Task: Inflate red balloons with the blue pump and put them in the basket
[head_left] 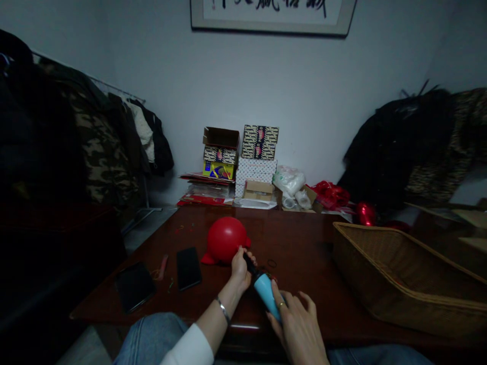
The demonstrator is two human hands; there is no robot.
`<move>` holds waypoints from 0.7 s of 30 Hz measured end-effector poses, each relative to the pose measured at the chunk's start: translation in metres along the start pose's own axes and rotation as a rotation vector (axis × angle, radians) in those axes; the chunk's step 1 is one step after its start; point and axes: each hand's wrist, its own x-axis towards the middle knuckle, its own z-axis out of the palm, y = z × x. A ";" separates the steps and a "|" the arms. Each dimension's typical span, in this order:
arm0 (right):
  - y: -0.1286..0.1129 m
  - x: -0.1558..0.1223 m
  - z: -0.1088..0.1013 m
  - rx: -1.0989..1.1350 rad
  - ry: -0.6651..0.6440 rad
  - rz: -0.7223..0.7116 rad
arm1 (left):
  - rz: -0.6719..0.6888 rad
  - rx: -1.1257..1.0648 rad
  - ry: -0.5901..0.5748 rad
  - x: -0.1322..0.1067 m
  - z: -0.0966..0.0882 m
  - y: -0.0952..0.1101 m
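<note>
A red balloon (227, 238), partly inflated and with small pointed bumps at its sides, lies over the middle of the table. My left hand (241, 269) is closed around the balloon's neck, where it meets the black nozzle of a hand pump. The pump's light-blue barrel (268, 296) slants down toward me. Around that barrel, my right hand (296, 319) is closed, with the thumb on its left side and the fingers over its right. My left fingers partly hide the join between neck and nozzle.
On the brown table (300, 238) lie a black phone (188, 268), a dark tablet-like device (135, 287) and a small reddish stick (163, 267). A wicker basket (403, 284) stands at the right. Stacked boxes (256, 172) and plastic bags (289, 181) sit behind the table.
</note>
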 end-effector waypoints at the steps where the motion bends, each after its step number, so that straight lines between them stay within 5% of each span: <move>1: 0.002 -0.003 0.001 0.003 0.008 -0.009 | 0.022 0.024 -0.011 0.001 -0.001 0.000; 12: 0.044 -0.046 -0.001 -0.071 0.112 -0.202 | 0.115 0.044 0.007 0.007 0.001 0.018; 21: 0.037 -0.039 0.002 -0.051 0.123 -0.184 | 0.171 0.088 0.027 0.003 0.003 0.018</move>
